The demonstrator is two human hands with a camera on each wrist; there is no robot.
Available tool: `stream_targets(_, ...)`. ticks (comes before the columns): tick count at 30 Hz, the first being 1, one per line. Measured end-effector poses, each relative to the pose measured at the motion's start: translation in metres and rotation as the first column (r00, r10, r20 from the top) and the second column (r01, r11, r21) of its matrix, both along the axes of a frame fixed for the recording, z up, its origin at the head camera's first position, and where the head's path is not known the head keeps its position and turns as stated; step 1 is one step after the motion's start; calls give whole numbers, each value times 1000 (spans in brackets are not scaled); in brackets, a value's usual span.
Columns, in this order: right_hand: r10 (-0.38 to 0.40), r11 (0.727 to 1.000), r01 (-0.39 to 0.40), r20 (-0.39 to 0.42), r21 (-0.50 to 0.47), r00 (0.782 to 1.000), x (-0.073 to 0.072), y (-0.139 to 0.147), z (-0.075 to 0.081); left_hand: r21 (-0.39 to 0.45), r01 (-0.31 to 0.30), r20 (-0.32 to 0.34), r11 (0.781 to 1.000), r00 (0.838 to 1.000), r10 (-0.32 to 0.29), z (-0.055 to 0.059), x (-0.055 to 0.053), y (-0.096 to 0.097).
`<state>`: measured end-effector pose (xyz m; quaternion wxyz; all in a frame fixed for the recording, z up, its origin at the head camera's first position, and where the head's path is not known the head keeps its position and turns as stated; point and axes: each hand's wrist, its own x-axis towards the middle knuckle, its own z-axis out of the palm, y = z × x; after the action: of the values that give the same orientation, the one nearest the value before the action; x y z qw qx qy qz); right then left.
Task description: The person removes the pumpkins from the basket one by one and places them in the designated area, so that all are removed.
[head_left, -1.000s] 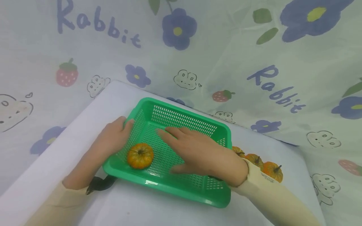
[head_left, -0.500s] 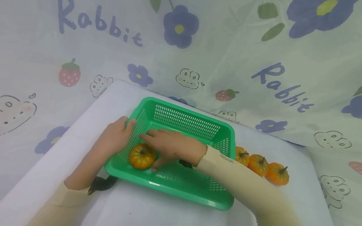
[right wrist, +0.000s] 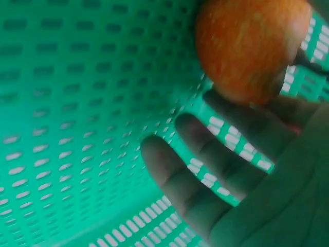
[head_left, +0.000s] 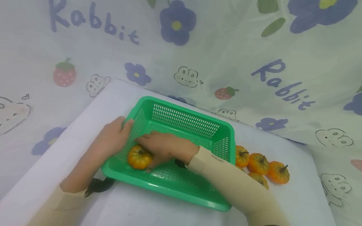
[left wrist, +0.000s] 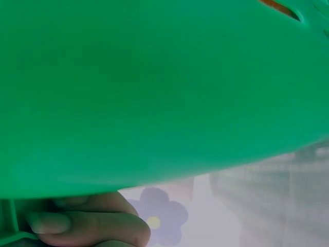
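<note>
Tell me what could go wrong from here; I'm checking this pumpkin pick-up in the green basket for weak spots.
1. The right hand closes on the small pumpkin with only some fingers touching it; round, it might slip or roll off.
2. The pumpkin sits in the corner of the green basket, so knuckles may catch the wall.
3. The left hand holds only one rim; a snag could tilt the basket toward the loose pumpkins.
</note>
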<state>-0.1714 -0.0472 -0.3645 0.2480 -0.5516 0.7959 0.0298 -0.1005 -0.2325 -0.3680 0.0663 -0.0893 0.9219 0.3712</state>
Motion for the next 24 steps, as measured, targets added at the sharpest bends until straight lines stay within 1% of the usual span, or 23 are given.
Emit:
stream_targets(3,11,1000,-11,24,-19,1000,-6,0,-3,2,-4,8,1000,1000,4,0,1,-2)
stream_targets(7,-3,1000,4,42,-25,999,-10,2,-5,17,1,19,1000,1000,-2,0,1,-1)
stream_targets(14,-23,999,23,22,-29,1000,-11,3,-8,62,-4,47,998,999,1,-1,1,0)
stream_targets(17,-33,999,33,16,-20,999,-11,3,-9,78,-5,49,997,999,2,-2,1,0)
stream_targets(24,-31,999,31,11,-20,999,-11,4,-8,74,-1,39,997,999,-2,-2,0,1)
